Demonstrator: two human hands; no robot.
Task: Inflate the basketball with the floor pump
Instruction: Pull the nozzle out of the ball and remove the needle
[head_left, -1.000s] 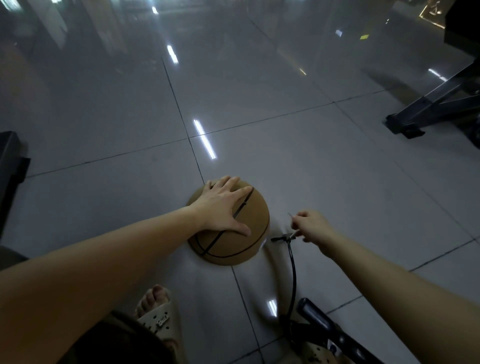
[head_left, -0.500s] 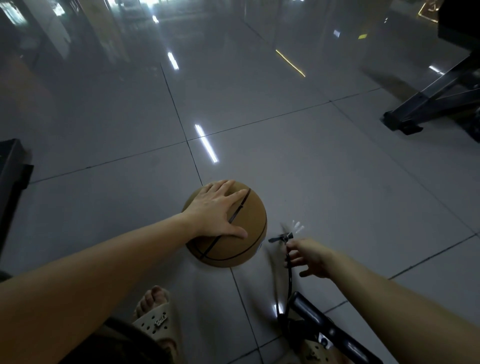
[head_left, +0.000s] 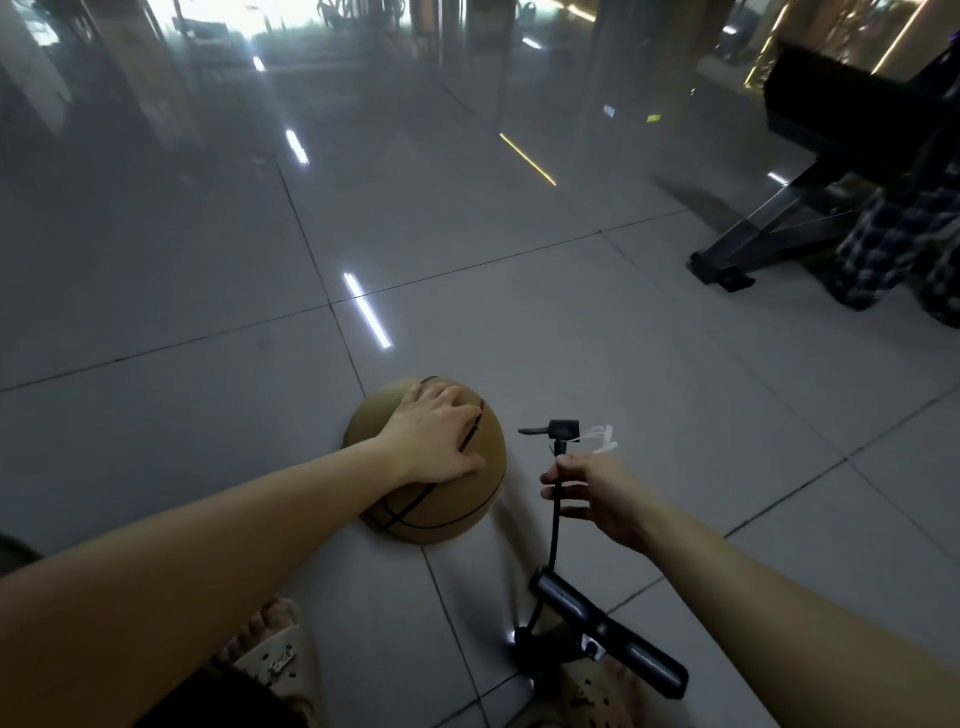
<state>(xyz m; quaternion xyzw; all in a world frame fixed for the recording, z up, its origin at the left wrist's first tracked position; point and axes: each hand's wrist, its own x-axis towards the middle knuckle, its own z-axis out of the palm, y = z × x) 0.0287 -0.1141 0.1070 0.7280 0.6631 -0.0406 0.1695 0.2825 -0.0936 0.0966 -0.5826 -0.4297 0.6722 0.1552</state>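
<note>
Since the hose (head_left: 554, 535) rising from the floor pump (head_left: 608, 631) looks limp, the right hand (head_left: 597, 499) pinches it just under the stiff nozzle head (head_left: 562, 430). Beyond, the left hand (head_left: 441, 441) lies spread flat on the basketball (head_left: 441, 519), which sags soft and light on the floor (head_left: 675, 364).

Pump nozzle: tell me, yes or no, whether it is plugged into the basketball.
No: the pump nozzle is clear of the basketball, up on the hose that the right hand holds.
</note>
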